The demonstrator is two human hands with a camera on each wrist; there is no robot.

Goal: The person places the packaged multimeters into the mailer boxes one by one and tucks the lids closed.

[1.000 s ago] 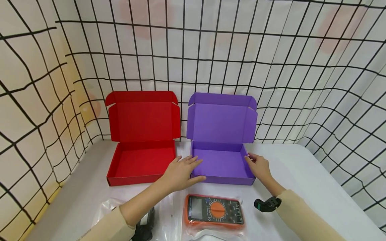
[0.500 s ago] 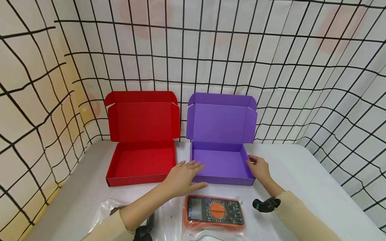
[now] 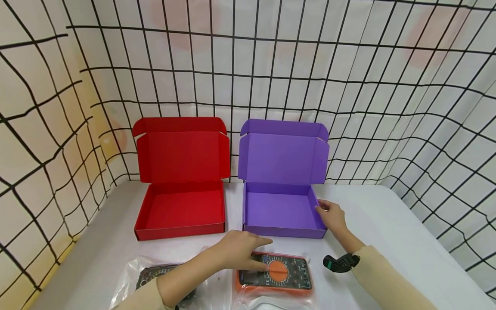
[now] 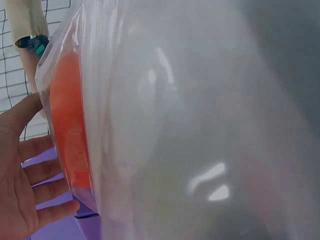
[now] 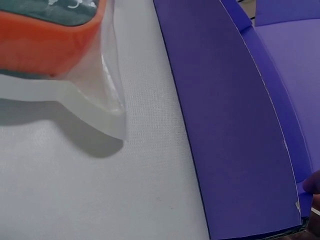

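An orange multimeter (image 3: pixel 296 275) with a black face and round dial lies in a clear plastic bag at the front of the table. Above its left part is my left hand (image 3: pixel 240 249), fingers extended and thumb over the face near the dial. In the left wrist view that hand (image 4: pixel 20 185) has spread fingers beside the bagged orange edge; whether it touches is unclear. An open purple box (image 3: pixel 283 232) stands behind the multimeter. My right hand (image 3: pixel 334 217) pinches its right wall, thumb at the rim; the right wrist view catches only fingertips (image 5: pixel 314 185) at the edge.
Left of the purple box stands an open red box (image 3: pixel 180 232). A dark item (image 3: pixel 153 273) in another clear bag lies front left, partly hidden by the left forearm. Black wire grid (image 3: pixel 253 77) encloses the back and sides of the white table (image 3: pixel 387 241).
My left hand has drawn back from the purple box's left front corner and come down over the multimeter. My right hand stays at the purple box's right wall.
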